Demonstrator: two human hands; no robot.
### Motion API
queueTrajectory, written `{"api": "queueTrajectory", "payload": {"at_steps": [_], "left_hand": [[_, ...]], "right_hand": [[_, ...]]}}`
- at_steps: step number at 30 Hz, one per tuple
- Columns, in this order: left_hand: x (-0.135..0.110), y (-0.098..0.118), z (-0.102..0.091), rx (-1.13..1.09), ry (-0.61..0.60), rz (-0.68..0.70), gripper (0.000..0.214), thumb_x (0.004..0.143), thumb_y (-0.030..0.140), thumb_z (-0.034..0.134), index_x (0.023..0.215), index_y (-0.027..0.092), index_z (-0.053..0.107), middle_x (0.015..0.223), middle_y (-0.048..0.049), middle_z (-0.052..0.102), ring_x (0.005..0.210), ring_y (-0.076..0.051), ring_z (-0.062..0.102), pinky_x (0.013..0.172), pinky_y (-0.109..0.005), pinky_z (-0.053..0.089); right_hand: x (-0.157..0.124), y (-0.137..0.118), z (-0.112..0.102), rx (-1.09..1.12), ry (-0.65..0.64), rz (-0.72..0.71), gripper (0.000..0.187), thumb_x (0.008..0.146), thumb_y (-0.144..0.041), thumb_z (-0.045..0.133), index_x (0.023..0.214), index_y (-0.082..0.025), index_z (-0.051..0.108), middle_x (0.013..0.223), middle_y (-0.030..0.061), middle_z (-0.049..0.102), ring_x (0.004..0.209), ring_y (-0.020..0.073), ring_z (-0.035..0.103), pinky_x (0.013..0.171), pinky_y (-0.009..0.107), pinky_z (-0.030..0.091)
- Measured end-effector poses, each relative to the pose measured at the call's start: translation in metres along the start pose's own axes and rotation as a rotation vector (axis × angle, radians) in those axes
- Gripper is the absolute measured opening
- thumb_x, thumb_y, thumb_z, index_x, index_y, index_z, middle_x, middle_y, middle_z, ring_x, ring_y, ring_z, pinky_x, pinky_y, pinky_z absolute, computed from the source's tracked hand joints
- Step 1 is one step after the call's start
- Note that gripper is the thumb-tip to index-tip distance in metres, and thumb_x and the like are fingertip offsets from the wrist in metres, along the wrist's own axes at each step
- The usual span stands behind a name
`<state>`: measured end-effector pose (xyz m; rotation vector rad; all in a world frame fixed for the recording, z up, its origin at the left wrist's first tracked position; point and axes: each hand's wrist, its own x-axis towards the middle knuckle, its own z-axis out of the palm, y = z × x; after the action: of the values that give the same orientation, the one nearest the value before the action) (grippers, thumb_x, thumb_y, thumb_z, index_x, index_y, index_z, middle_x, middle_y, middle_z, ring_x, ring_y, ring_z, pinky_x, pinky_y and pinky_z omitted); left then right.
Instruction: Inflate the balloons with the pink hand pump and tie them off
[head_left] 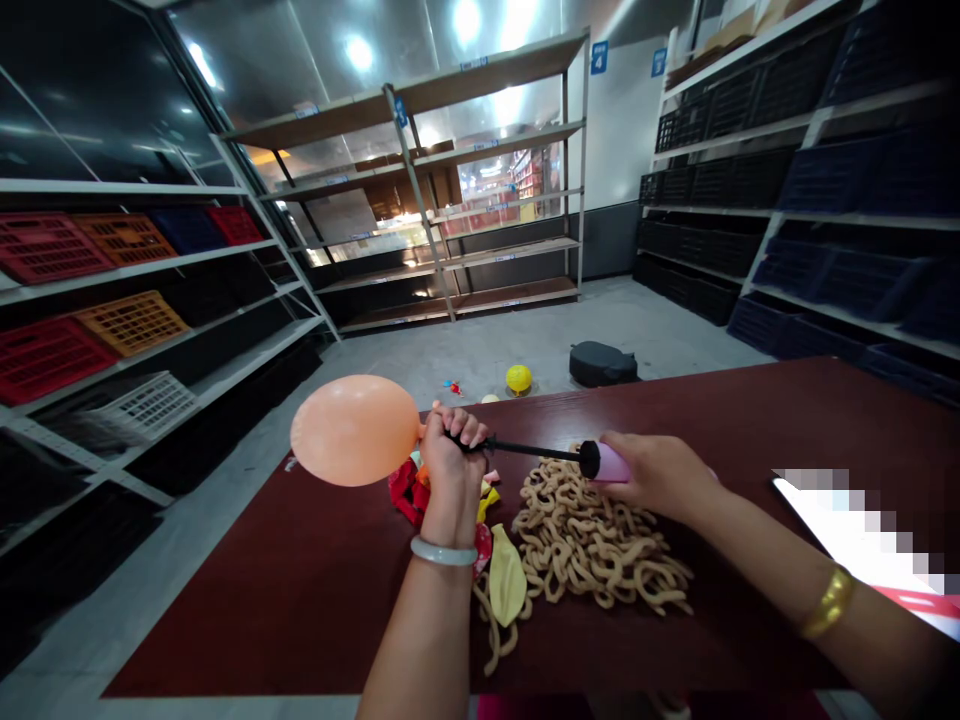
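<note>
My left hand [450,450] is closed round the neck of a part-inflated peach balloon [352,430] and the nozzle end of a hand pump. The balloon bulges out to the left, above the dark red table [300,590]. My right hand [660,472] grips the pump's pink body [611,464], with its black rod [529,451] running between the hands. Under the hands lie flat uninflated balloons: a red one [405,492] and a yellow one [508,588]. A heap of tan plastic clips [592,540] sits beneath the pump.
A white sheet [840,530] lies on the table at the right. On the grey floor beyond are a small yellow balloon [518,378] and a black case [600,363]. Shelves with red, orange and white crates [112,320] line the left; dark crates fill the right shelves.
</note>
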<state>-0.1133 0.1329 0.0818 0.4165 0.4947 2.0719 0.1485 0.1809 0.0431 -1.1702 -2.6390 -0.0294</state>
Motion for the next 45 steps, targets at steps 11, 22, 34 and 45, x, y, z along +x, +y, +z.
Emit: {"api": "queueTrajectory", "payload": {"at_steps": [11,22,34,45], "left_hand": [[-0.024,-0.047,0.004,0.036,-0.04,-0.047,0.029,0.074,0.018,0.056,0.061,0.019,0.03,0.05,0.0069,0.026,0.037,-0.006,0.025,0.039,-0.021,0.018],[-0.001,0.001,0.001,-0.002,0.031,0.043,0.026,0.073,0.01,0.047,0.06,0.019,0.026,0.049,0.0076,0.022,0.036,-0.006,0.026,0.04,-0.021,0.02],[-0.001,-0.036,-0.01,-0.032,0.062,0.079,0.029,0.072,0.018,0.053,0.059,0.018,0.027,0.049,0.0075,0.024,0.037,-0.005,0.026,0.041,-0.02,0.022],[-0.013,-0.053,-0.001,0.023,0.035,0.053,0.031,0.072,0.018,0.054,0.057,0.018,0.028,0.049,0.0062,0.025,0.038,-0.006,0.027,0.041,-0.021,0.022]], "right_hand": [[0.034,-0.07,-0.001,0.043,0.025,-0.008,0.047,0.075,-0.066,0.051,0.092,-0.022,0.053,0.084,0.0056,0.069,0.076,0.0248,0.066,0.059,0.03,0.037],[0.014,-0.004,0.002,-0.068,0.089,-0.028,0.056,0.077,-0.069,0.046,0.103,-0.021,0.057,0.095,0.0099,0.068,0.084,0.0261,0.064,0.067,0.033,0.04],[0.047,-0.043,-0.008,-0.091,0.054,-0.04,0.052,0.075,-0.068,0.05,0.097,-0.021,0.055,0.089,0.0084,0.067,0.079,0.025,0.064,0.064,0.031,0.039],[0.054,-0.072,-0.001,-0.036,0.091,-0.041,0.026,0.076,-0.037,0.06,0.095,-0.02,0.053,0.09,0.0077,0.065,0.081,0.0232,0.062,0.064,0.03,0.04]]}}
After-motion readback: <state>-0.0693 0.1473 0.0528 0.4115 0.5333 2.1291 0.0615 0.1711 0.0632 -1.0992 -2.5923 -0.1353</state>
